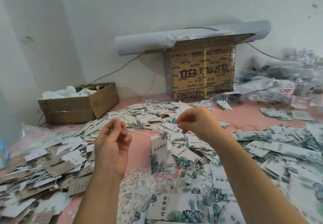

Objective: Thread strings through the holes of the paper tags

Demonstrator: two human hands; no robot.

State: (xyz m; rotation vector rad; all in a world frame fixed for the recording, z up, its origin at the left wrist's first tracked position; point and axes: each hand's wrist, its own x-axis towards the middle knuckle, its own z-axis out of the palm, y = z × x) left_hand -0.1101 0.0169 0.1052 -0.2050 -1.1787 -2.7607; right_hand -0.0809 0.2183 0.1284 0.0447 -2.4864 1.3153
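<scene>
Hanging long side down, the paper tag (158,151) rides the white string (139,133). Left hand (111,145) and right hand (197,122) each pinch an end; the right is nearer it.

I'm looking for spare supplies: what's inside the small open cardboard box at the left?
The small box holds white crumpled bundles, with a few coloured items behind them. Whatever lies beneath is covered.

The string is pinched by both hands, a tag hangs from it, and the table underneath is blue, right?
The head view shows the table is pink, not blue; the left hand and right hand do pinch the string, tag hanging.
</scene>
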